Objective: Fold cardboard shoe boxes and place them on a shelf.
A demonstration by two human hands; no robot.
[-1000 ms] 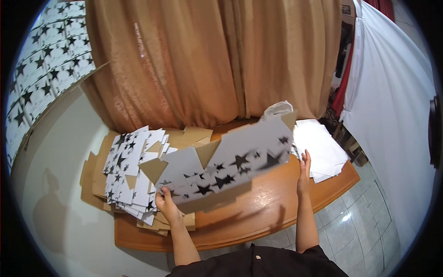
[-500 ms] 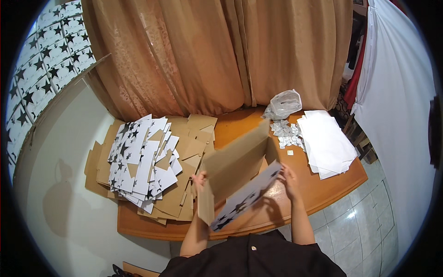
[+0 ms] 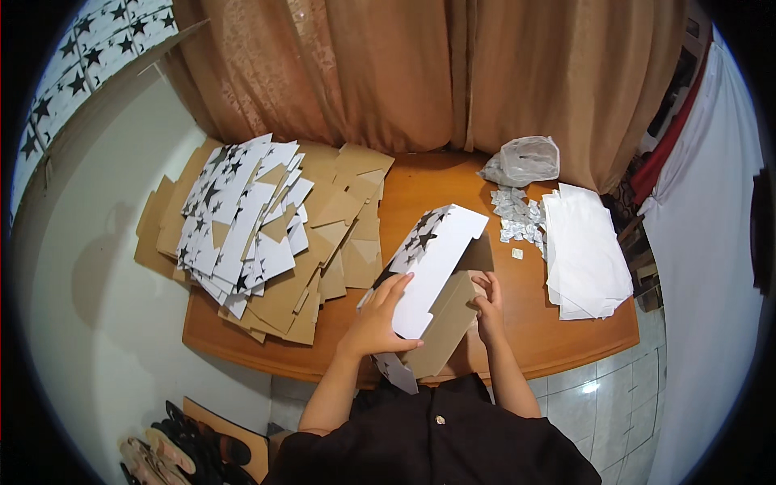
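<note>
A partly folded cardboard box (image 3: 440,250), white with black stars outside and plain brown inside, is tilted over the table's near middle. My left hand (image 3: 380,317) is closed on its left side, fingers over the starred panel and thumb at the lower corner of the white panel. On the other side, my right hand (image 3: 487,305) grips the edge of a brown panel with bent fingers. Part of a starred panel hangs below my left hand, close to my black shirt.
Left on the wooden table (image 3: 420,182) lie flat brown cardboard sheets (image 3: 356,214) under a pile of starred blanks (image 3: 234,214). To the right are small sachets (image 3: 519,217), a clear plastic bag (image 3: 529,160) and white paper sheets (image 3: 588,250). Curtains hang behind.
The box has been turned so its white starred outside faces up instead of its brown inside. My left hand has moved up onto the starred panel; my right hand grips a brown panel.
</note>
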